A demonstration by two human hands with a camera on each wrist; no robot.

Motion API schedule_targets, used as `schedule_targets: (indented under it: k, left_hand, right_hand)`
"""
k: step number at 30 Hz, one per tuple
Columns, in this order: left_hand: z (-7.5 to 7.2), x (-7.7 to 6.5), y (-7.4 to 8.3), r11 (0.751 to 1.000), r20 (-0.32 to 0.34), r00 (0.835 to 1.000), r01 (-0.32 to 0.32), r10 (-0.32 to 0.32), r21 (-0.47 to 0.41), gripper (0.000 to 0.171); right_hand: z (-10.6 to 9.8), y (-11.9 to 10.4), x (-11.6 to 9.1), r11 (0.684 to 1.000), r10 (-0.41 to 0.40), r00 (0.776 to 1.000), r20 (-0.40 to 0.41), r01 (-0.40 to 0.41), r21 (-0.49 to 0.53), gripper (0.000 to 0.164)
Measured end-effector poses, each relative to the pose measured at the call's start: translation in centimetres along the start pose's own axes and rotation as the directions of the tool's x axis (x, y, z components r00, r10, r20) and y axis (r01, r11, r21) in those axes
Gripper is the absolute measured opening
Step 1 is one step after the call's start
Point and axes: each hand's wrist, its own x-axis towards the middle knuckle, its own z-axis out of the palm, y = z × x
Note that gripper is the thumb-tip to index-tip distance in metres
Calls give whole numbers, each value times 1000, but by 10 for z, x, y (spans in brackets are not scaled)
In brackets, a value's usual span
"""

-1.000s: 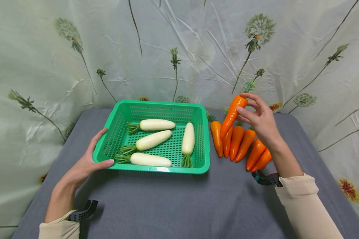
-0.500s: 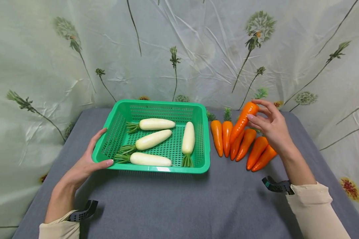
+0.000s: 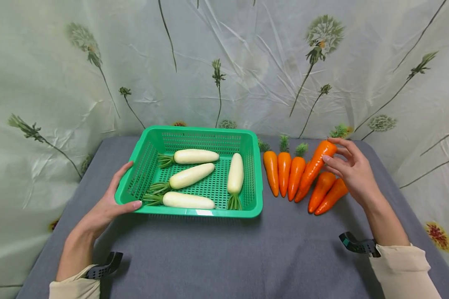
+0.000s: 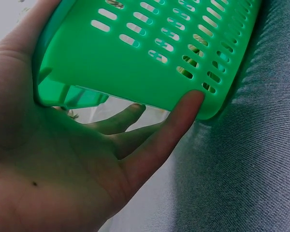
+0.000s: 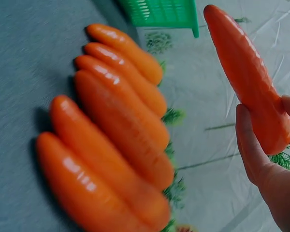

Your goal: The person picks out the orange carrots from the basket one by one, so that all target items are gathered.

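My right hand pinches an orange carrot near its leafy top, between thumb and fingers. The right wrist view shows this carrot raised over the others, pointed end away from the hand. Below it, several more carrots lie in a row on the cloth, green tops toward the back. With thumb over the rim and fingers along the outer wall, my left hand grips the left end of a green plastic basket. Inside lie several white radishes with green stems; one of them stands lengthwise at the right.
A grey cloth covers the table. Behind it hangs a pale curtain printed with dandelions, close along the table's back edge. The carrot row sits just right of the basket. Both wrists wear black straps.
My right hand has carried the carrot rightward and a little lower, from over the left carrots to over the right part of the row. The left hand and basket have stayed in place.
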Motion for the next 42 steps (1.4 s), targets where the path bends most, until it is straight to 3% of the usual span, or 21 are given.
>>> schedule_targets:
  k: [11, 17, 27, 36, 42]
  left_hand:
    - [1, 0, 0, 1000, -2, 1000, 9, -9, -5, 106]
    - [2, -1, 0, 1000, -4, 1000, 18, -18, 8, 106]
    - [3, 2, 3, 1000, -5, 1000, 15, -15, 10, 106]
    - [3, 0, 2, 1000, -9, 1000, 1, -1, -20, 106]
    - [3, -1, 1, 999, 1, 1000, 9, -9, -33, 106]
  right_hand:
    - [-33, 23, -28, 996, 58, 997, -41, -55, 73, 49]
    - [-46, 35, -39, 993, 53, 997, -48, -47, 108, 48]
    - [-60, 47, -57, 993, 110, 991, -75, -106, 54, 46]
    - [-71, 55, -67, 993, 76, 995, -65, -69, 94, 45]
    - [-80, 60, -70, 990, 129, 988, -84, -124, 66, 42]
